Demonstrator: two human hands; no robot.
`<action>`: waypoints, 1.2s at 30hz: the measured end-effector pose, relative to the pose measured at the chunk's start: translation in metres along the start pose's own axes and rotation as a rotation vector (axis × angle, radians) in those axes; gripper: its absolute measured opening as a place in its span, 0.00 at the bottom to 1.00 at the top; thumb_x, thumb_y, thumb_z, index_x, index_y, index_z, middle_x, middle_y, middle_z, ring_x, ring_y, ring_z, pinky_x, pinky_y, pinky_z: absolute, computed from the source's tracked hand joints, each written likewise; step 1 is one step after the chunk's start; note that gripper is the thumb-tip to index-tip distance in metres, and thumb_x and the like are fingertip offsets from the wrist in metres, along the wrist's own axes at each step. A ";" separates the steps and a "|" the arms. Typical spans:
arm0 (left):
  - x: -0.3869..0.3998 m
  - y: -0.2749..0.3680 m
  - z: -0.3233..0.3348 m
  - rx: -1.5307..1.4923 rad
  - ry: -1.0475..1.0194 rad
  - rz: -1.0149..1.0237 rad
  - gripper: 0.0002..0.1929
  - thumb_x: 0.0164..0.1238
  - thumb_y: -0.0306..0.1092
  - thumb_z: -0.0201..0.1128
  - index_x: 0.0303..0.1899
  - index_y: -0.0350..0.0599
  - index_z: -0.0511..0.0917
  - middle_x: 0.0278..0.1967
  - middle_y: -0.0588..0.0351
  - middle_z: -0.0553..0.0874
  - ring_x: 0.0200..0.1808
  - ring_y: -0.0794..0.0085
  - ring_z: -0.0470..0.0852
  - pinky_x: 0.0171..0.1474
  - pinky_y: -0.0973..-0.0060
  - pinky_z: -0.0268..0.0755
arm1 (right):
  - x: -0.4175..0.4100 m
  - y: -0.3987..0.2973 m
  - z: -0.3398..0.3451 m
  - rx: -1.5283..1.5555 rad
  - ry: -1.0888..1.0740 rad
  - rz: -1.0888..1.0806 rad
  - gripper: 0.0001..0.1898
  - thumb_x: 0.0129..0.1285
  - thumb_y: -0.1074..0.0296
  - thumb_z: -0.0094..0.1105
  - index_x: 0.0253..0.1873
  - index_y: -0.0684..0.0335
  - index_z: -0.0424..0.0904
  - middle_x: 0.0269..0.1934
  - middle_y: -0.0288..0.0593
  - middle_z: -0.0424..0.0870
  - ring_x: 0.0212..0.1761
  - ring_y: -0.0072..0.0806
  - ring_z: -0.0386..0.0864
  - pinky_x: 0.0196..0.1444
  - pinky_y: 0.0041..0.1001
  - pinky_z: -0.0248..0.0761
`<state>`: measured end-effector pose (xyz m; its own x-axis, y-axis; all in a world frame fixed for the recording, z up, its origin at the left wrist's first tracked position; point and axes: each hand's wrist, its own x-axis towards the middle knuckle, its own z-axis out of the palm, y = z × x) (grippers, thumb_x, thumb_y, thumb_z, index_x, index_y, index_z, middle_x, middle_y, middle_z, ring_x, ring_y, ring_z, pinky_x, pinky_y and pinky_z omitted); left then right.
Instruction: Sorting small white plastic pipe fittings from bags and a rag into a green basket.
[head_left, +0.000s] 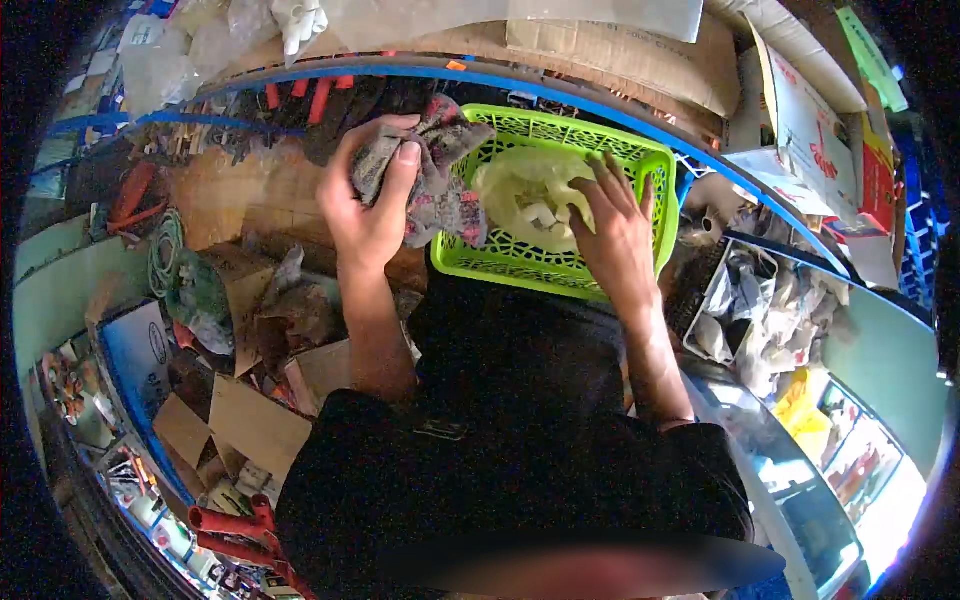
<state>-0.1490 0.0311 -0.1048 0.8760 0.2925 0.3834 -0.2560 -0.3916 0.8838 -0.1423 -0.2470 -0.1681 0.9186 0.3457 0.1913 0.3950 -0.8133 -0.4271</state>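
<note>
My left hand is closed around a crumpled, dirty grey cloth with pink patches, which hangs beside and partly over the left rim of a bright green plastic basket. Inside the basket lies a translucent yellowish plastic bag, with small whitish items at its middle that are too unclear to name. Over the right part of the basket is my right hand, its fingers spread at the bag's edge; whether the fingertips touch the bag cannot be told.
A blue shelf edge runs behind the basket, with cardboard boxes above it. To the left, an open cardboard box and a coiled pale green cord are visible. A white-rimmed crate with plastic bags stands at right.
</note>
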 end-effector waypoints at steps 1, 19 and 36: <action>-0.002 -0.002 -0.001 0.002 0.003 -0.002 0.11 0.72 0.29 0.72 0.51 0.35 0.86 0.42 0.59 0.91 0.42 0.79 0.84 0.51 0.76 0.77 | 0.001 -0.001 -0.004 0.002 -0.002 -0.003 0.19 0.59 0.73 0.74 0.56 0.56 0.86 0.72 0.47 0.78 0.81 0.44 0.67 0.80 0.63 0.51; -0.007 0.013 0.024 -0.097 -0.270 -0.003 0.11 0.71 0.28 0.71 0.52 0.37 0.86 0.42 0.57 0.91 0.42 0.81 0.85 0.49 0.78 0.77 | 0.002 0.018 0.011 -0.194 -0.250 -0.132 0.19 0.61 0.66 0.74 0.58 0.52 0.88 0.79 0.54 0.64 0.88 0.54 0.46 0.81 0.71 0.44; -0.042 0.007 0.091 -0.113 -0.330 0.085 0.11 0.75 0.36 0.68 0.54 0.47 0.85 0.40 0.49 0.89 0.39 0.62 0.90 0.42 0.67 0.82 | -0.003 -0.027 -0.027 0.703 0.059 -0.039 0.18 0.63 0.80 0.65 0.58 0.72 0.82 0.80 0.61 0.65 0.87 0.62 0.50 0.83 0.53 0.52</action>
<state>-0.1504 -0.0636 -0.1393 0.9297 -0.0421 0.3658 -0.3611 -0.2979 0.8836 -0.1561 -0.2389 -0.1338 0.9097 0.3265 0.2567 0.3570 -0.2991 -0.8849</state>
